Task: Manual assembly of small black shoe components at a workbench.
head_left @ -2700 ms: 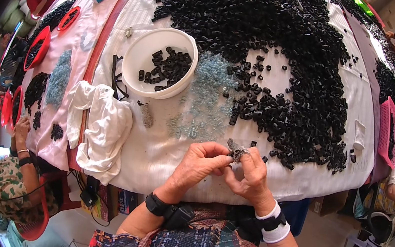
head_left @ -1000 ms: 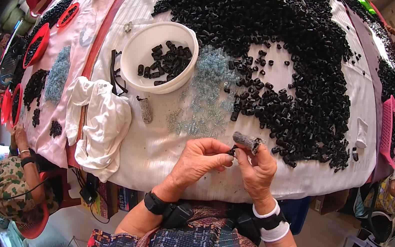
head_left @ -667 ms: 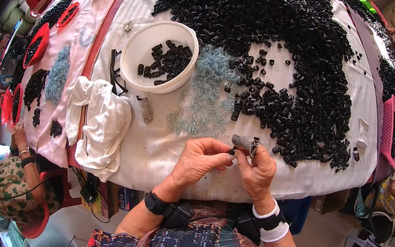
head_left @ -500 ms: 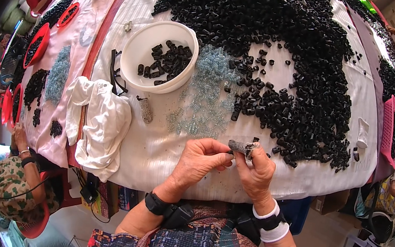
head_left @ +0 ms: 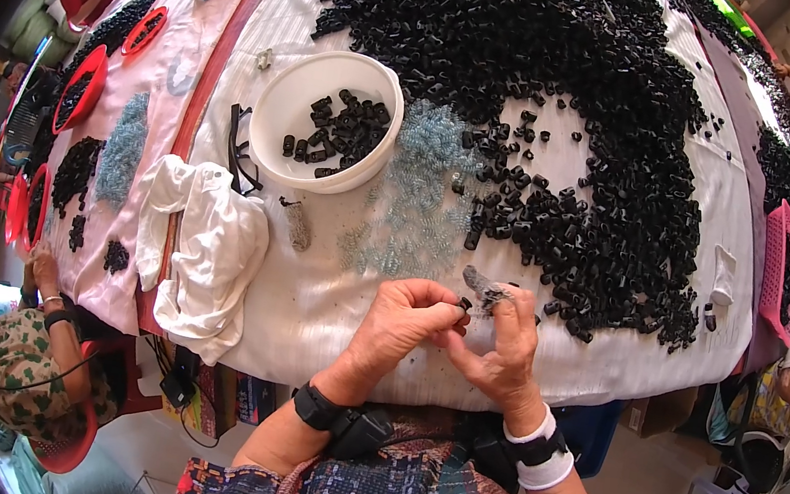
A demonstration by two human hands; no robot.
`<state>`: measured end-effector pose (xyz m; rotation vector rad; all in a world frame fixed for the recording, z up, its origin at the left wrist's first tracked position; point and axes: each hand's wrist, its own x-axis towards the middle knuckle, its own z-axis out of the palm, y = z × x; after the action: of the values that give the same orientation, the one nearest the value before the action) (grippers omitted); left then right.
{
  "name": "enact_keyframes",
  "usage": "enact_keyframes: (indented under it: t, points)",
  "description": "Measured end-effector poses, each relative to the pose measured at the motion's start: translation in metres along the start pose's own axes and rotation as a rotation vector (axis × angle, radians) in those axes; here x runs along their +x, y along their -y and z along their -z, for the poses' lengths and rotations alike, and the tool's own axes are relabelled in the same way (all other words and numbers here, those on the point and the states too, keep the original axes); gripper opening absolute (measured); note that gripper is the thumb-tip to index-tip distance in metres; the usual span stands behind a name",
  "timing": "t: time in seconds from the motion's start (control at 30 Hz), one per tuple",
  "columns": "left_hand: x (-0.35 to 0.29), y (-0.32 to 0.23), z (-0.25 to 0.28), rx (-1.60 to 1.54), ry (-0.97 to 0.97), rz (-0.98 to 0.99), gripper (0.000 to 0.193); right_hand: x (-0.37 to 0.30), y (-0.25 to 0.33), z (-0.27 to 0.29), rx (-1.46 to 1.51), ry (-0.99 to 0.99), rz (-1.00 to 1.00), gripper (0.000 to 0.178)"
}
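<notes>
Above the near edge of the white cloth-covered table (head_left: 313,327), my left hand (head_left: 399,324) pinches a small black plastic part (head_left: 465,303) between thumb and fingertips. Beside it, my right hand (head_left: 505,348) grips a worn grey fuzzy roll (head_left: 483,285) between its bent fingers, its thumb close to the left fingertips. Just beyond my hands lie many small pale-blue coil springs (head_left: 417,200). Small black plastic parts (head_left: 537,24) form a large heap farther back and right. A white bowl (head_left: 265,133) holds more black parts (head_left: 338,133).
A crumpled white cloth (head_left: 208,251), black-framed glasses (head_left: 240,149) and another grey roll (head_left: 297,225) lie at the left. A pink basket (head_left: 784,266) stands at the right edge. Co-workers sit on both sides; one at the left wears a camouflage-patterned top (head_left: 38,379).
My right thumb has dropped away from the grey roll toward my left fingertips, and the roll now tilts up between the right fingers. My left hand keeps its pinch. The view has shifted slightly.
</notes>
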<state>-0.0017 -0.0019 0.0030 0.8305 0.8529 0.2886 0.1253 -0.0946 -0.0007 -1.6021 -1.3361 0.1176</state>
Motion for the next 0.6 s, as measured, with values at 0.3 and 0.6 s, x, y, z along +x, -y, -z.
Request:
enact_keyframes:
  t: [0.3,0.6]
  points:
    - [0.002,0.0,0.0,-0.083,0.018,0.016,0.012,-0.004,-0.011,-0.007,-0.153,0.094,0.161,0.034]
    - [0.0,-0.003,-0.002,0.011,0.013,0.022,0.013,-0.005,-0.01,-0.004,-0.168,0.125,0.145,0.032]
